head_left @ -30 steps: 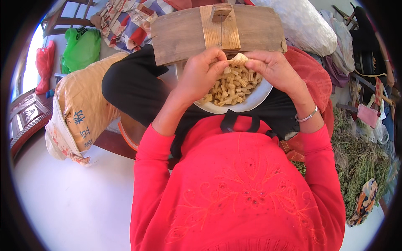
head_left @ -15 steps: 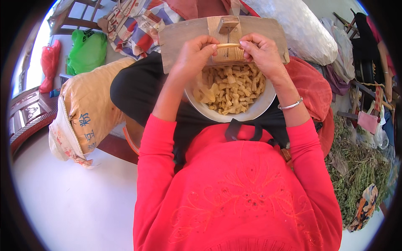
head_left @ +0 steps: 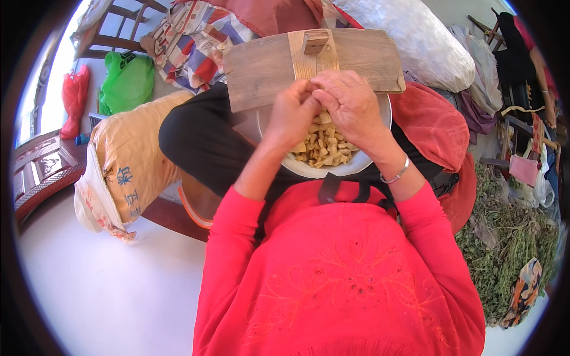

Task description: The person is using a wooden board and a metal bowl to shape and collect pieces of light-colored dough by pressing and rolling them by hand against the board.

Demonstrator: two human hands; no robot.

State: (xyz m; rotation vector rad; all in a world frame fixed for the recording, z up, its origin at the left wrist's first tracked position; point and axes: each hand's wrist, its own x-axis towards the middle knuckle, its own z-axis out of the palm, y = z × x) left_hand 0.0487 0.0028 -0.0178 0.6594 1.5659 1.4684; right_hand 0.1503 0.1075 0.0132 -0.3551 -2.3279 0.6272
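Observation:
My left hand (head_left: 291, 118) and right hand (head_left: 350, 110) meet fingertip to fingertip over the near edge of a wooden board (head_left: 255, 71). Both are closed on a yellow strip, probably tofu skin, now almost wholly hidden by the fingers. Below them in my lap sits a white bowl (head_left: 338, 172). Short yellow knotted pieces (head_left: 323, 148) fill much of it. The board lies across the bowl's far side. On it is a lighter plank with a small upright wooden block (head_left: 314, 41).
A tan sack (head_left: 136, 154) stands left of my knee, with green (head_left: 126, 83) and red plastic bags (head_left: 75, 101) beyond. A big white sack (head_left: 415, 41) lies at the far right. Dried green plants (head_left: 504, 243) are heaped on the right. Another person's arm (head_left: 541, 74) shows at the right edge.
My hands were apart, stretching the yellow strip between them over the board. They have come together and nearer to me, over the bowl, covering the strip.

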